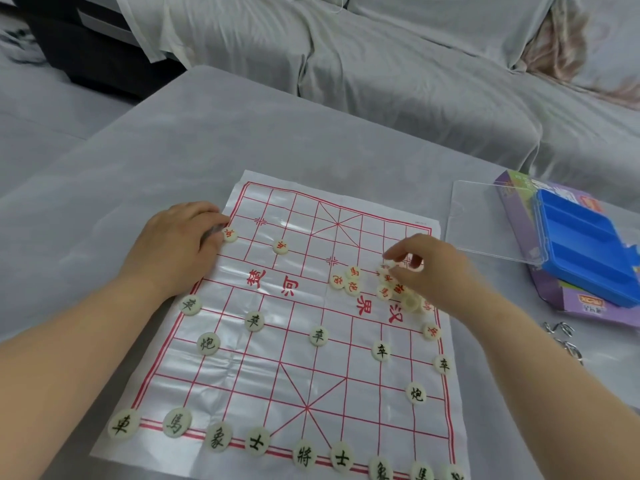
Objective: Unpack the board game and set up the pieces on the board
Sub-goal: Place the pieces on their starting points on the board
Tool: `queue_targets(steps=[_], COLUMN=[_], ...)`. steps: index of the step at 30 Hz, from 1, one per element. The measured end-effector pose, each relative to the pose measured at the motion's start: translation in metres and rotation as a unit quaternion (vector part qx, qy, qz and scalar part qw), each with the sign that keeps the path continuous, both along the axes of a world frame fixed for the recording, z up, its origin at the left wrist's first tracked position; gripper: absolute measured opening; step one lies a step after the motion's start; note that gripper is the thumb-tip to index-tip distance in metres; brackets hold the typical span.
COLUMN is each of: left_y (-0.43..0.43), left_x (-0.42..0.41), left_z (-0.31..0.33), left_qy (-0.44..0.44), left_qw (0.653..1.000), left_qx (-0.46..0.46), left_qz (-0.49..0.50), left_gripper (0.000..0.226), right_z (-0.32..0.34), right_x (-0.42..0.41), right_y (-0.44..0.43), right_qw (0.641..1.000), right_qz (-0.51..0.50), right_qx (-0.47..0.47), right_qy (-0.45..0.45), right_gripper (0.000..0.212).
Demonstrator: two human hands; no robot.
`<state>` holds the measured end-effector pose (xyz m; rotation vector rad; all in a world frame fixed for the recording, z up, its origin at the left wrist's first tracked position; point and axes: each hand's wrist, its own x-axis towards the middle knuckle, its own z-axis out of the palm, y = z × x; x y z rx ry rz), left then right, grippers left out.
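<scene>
The board [242, 375] is laid flat on the grey-covered surface [138, 150]. Black pieces [318, 336] are ranked on its near half; red pieces [353, 284] are heaped at mid right. One red piece [388, 266] at the heap's far edge is pinched by fingers [394, 252] of the right hand [429, 271]. The left hand [176, 244] is rested at the far left edge, fingers curled; any contents cannot be told.

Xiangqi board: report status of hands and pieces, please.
Left hand at board's left edge, grip unclear. Right hand pinching a red piece from the heap. Black pieces set; two red soldiers placed.
</scene>
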<state>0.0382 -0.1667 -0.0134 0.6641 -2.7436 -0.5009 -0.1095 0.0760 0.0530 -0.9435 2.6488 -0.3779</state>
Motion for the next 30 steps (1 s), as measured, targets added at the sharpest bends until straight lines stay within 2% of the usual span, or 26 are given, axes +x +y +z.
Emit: queue_targets(steps=[6,10,13,16,19,26,30], left_y=[0.003,0.004,0.005,0.005,0.005,0.005,0.005], left_x=[0.000,0.000,0.001,0.000,-0.001,0.000,-0.001], left_z=[0.005,0.006,0.006,0.006,0.007,0.007,0.006], left_qy=[-0.003,-0.013,-0.009,-0.019,-0.024,-0.032,-0.026], left_qw=[1.000,1.000,1.000,1.000,1.000,0.999,1.000], left_qx=[0.008,0.008,0.008,0.008,0.001,0.001,-0.002], left_qz=[0.006,0.013,0.005,0.011,0.006,0.010,0.008], left_gripper=[0.053,0.045,0.047,0.032,0.032,0.032,0.031], right_z=[-0.022,-0.031,-0.033,-0.034,-0.034,-0.026,-0.019], right_x=[0.023,0.031,0.033,0.034,0.036,0.028,0.012], right_y=[-0.007,-0.014,-0.021,-0.026,-0.025,-0.015,0.005], right_qw=[0.997,0.994,0.993,0.993,0.991,0.992,0.995], right_qz=[0.061,0.097,0.103,0.104,0.117,0.102,0.054], right_qx=[-0.013,-0.009,-0.019,-0.040,-0.044,-0.060,-0.057], right_qy=[0.037,0.043,0.060,0.046,0.044,0.043,0.061], right_gripper=[0.033,0.038,0.039,0.038,0.038,0.039,0.033])
